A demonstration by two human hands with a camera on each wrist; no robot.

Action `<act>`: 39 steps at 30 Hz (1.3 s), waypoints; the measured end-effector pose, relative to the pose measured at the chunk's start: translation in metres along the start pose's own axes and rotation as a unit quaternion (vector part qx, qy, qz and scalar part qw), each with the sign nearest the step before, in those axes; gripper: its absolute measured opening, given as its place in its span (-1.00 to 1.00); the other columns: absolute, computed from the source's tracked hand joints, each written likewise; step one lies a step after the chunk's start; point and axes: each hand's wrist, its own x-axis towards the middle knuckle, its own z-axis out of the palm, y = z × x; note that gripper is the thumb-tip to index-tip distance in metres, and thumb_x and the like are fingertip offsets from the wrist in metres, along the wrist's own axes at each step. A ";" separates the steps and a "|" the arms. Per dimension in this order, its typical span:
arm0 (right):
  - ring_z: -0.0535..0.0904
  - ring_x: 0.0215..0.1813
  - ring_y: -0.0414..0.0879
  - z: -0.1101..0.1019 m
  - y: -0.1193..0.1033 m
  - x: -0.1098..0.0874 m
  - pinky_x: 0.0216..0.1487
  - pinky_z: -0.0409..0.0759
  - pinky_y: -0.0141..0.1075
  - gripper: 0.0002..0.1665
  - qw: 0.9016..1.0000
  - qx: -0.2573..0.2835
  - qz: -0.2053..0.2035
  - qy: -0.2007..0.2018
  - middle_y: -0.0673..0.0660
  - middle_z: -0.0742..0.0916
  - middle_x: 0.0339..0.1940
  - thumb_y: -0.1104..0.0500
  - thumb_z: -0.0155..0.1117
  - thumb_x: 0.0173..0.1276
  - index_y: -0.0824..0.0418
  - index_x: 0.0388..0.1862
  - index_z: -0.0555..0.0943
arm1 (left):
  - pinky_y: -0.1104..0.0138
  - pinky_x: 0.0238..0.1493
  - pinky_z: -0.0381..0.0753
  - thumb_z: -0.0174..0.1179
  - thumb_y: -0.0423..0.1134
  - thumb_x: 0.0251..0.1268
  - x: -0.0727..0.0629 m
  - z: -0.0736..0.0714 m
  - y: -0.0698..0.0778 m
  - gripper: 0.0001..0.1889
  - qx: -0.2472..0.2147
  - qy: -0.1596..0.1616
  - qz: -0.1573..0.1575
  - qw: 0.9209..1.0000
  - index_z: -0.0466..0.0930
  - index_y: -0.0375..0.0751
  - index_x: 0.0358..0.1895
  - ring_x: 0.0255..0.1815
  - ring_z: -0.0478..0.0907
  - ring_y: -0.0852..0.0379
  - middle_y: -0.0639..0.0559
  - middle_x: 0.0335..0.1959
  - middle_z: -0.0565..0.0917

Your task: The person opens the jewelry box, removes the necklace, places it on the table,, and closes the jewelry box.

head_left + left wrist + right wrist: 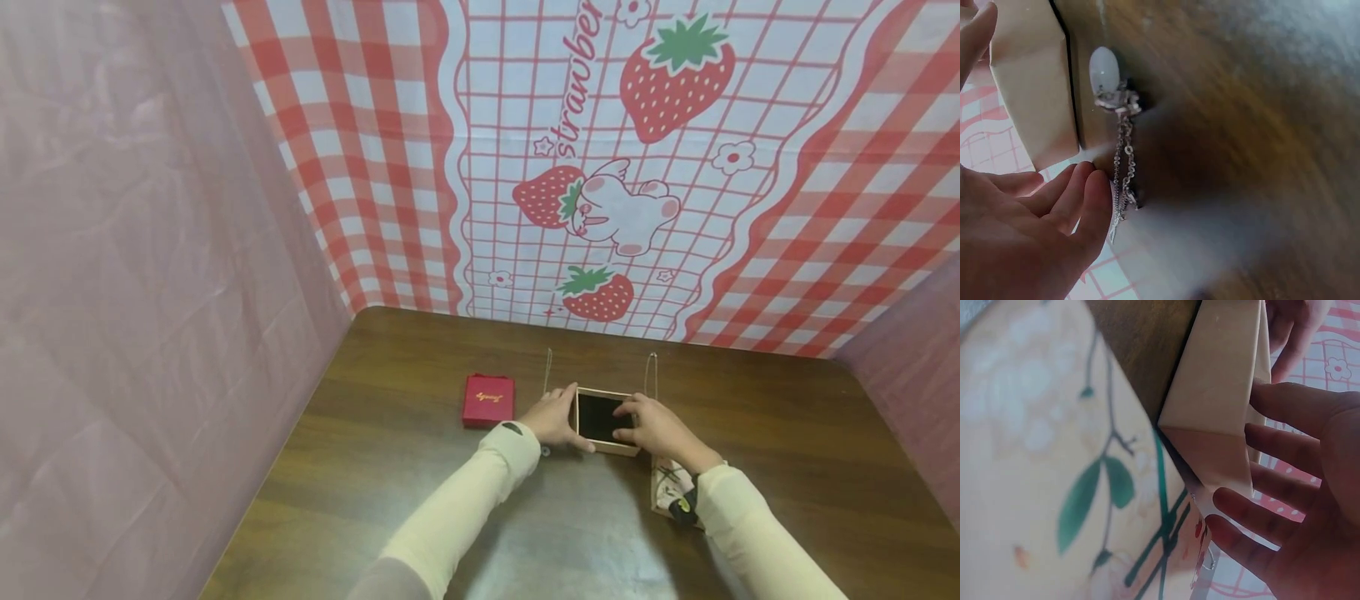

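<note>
A small tan box (617, 447) with a black lining (596, 417) stands between both hands. My left hand (552, 417) holds its left end, thumb along the near side and a finger at the far corner. My right hand (660, 427) reaches over the right end; a finger and the thumb touch the black lining, while other fingers lie outside by the end wall. Beside the left hand lies a silver chain (1124, 153) with a white oval pendant (1104, 70). Under the right forearm is a floral-patterned piece (1035, 456), partly hidden by the sleeve.
A red box (487, 398) with gold lettering stands left of the left hand. Another thin chain (651, 371) lies behind the right hand. The brown wooden table (375, 467) meets a strawberry-print cloth (390, 167) at the back, and a pink curtain (165, 292) hangs at the left.
</note>
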 end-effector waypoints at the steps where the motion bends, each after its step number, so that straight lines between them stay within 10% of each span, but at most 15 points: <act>1: 0.61 -0.08 0.17 0.000 0.000 0.000 -0.01 0.57 0.11 -0.63 1.000 0.001 -0.002 0.001 0.28 0.65 -0.09 0.13 0.47 0.12 0.30 -0.12 0.68 | 0.28 0.47 0.26 0.51 0.18 -0.15 0.000 0.000 0.000 0.21 0.001 -0.001 0.000 1.000 -0.03 -0.14 0.55 0.48 0.25 0.00 -0.11 0.46 0.31; 39: 0.58 0.07 0.29 -0.042 0.003 -0.041 0.05 0.53 0.21 -0.60 0.997 0.061 0.022 0.041 0.30 0.67 0.00 0.12 0.36 0.29 0.32 0.02 0.65 | 0.17 0.47 0.26 0.55 0.13 -0.19 0.010 0.002 0.002 0.22 0.012 -0.002 -0.002 1.000 -0.03 -0.06 0.55 0.50 0.21 0.01 -0.03 0.49 0.27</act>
